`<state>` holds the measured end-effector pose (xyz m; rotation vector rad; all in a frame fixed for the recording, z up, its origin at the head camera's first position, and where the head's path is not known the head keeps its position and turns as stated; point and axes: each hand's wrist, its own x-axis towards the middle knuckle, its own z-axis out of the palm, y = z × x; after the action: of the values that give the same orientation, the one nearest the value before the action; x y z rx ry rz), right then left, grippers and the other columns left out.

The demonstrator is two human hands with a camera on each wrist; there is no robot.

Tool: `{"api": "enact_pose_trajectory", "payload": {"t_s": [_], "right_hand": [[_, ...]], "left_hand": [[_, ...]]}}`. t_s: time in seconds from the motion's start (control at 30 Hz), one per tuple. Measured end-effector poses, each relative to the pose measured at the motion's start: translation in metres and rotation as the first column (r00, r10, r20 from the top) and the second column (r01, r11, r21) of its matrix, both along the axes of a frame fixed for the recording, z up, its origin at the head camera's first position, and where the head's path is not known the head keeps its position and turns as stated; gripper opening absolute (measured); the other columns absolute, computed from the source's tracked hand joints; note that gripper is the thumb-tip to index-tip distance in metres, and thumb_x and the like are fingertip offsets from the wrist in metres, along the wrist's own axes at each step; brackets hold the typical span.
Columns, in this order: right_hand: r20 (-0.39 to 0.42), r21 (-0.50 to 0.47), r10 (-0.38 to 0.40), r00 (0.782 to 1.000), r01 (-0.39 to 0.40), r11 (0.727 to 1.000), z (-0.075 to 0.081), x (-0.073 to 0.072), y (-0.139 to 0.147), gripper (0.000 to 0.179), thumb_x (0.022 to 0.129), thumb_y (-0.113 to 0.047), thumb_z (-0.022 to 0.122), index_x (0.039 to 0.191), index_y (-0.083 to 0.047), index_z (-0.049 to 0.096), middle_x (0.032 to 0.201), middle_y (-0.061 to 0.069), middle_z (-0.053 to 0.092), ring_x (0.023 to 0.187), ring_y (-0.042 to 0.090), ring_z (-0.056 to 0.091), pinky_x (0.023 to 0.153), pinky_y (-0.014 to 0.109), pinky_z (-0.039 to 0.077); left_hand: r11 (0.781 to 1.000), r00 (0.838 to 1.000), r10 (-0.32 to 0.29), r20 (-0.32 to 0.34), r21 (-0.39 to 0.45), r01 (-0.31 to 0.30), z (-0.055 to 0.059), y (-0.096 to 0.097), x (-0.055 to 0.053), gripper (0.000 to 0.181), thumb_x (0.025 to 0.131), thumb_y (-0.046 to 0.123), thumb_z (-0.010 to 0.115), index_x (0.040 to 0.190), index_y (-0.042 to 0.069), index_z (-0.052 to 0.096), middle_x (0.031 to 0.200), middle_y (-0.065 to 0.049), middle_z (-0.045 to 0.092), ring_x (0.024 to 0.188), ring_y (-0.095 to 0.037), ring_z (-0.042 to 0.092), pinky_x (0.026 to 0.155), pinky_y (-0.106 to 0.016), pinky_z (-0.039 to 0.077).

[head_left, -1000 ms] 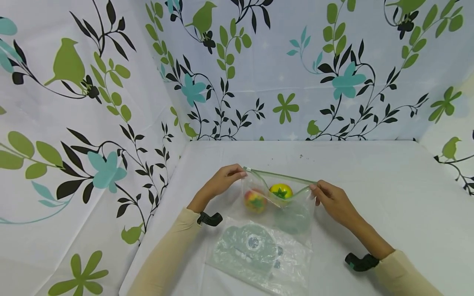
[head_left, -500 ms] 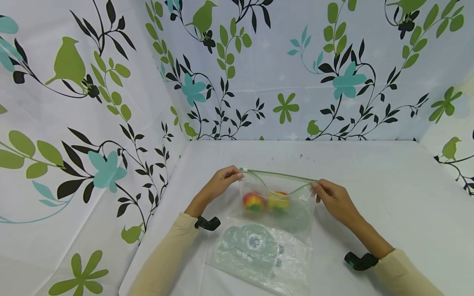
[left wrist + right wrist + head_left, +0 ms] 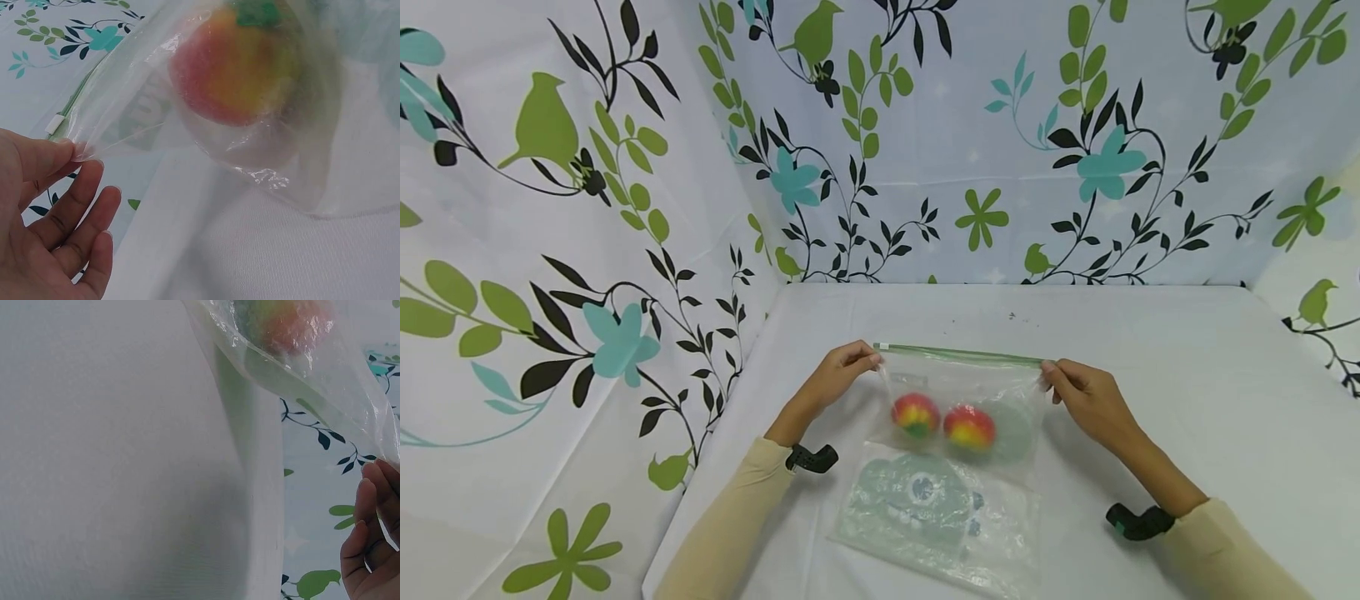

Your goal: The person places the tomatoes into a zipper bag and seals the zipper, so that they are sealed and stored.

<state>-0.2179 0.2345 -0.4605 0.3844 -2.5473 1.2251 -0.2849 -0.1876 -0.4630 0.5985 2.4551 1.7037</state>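
A clear zip bag (image 3: 955, 371) with a green zip strip and a white slider (image 3: 55, 124) is stretched between my hands. Inside it lie two red-and-yellow fruits with green leaf tops, a left fruit (image 3: 916, 414) and a right fruit (image 3: 970, 427). My left hand (image 3: 844, 371) pinches the bag's upper left corner between thumb and index finger, close below the slider. With thumb and fingers, my right hand (image 3: 1086, 396) pinches the upper right corner. In the right wrist view only part of the right hand (image 3: 375, 531) shows, at the right edge.
The bag's lower part, with a pale green printed figure (image 3: 917, 500), spreads toward me over the white table (image 3: 1187, 400). A cloth backdrop (image 3: 970, 167) with birds and leaves stands behind and at the sides. Small dark specks (image 3: 1012, 316) mark the table's far part.
The bag's mouth, slack and gaping before, is now drawn into a straight line. My left hand has shifted slightly left, the right slightly right. Both fruits sit lower in the bag and have turned.
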Motion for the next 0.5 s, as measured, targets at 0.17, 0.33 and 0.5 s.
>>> {"api": "enact_pose_trajectory", "payload": {"t_s": [0.17,0.33,0.5], "right_hand": [[-0.029,0.056,0.025,0.999,-0.024,0.998,0.000,-0.009,0.005,0.029,0.110,-0.030,0.059,0.091,-0.014,0.074,0.072,0.003,0.063,0.063,0.014,0.051,0.054,0.028,0.042],[-0.053,0.116,0.045,0.998,-0.039,0.992,-0.004,-0.017,0.010,0.024,0.110,-0.026,0.060,0.101,-0.012,0.076,0.072,-0.001,0.063,0.065,0.012,0.054,0.054,0.028,0.045],[-0.063,0.136,0.064,0.996,-0.055,0.989,-0.005,-0.022,0.013,0.023,0.110,-0.025,0.059,0.106,-0.009,0.075,0.070,-0.002,0.061,0.061,0.011,0.052,0.052,0.028,0.043]], "left_hand": [[0.999,0.999,0.018,-0.052,-0.027,-0.019,-0.001,0.002,0.000,0.022,0.109,0.023,0.061,0.107,0.005,0.072,0.106,-0.013,0.070,0.107,-0.045,0.063,0.089,-0.041,0.050],[0.995,0.996,0.036,-0.079,-0.086,-0.042,-0.002,0.005,0.001,0.022,0.109,0.024,0.061,0.106,0.005,0.071,0.105,-0.016,0.071,0.101,-0.043,0.063,0.079,-0.030,0.046],[0.993,0.994,0.043,-0.105,-0.108,-0.054,-0.001,0.007,0.003,0.024,0.109,0.024,0.062,0.106,0.002,0.071,0.102,-0.018,0.070,0.087,-0.028,0.057,0.075,-0.031,0.044]]}}
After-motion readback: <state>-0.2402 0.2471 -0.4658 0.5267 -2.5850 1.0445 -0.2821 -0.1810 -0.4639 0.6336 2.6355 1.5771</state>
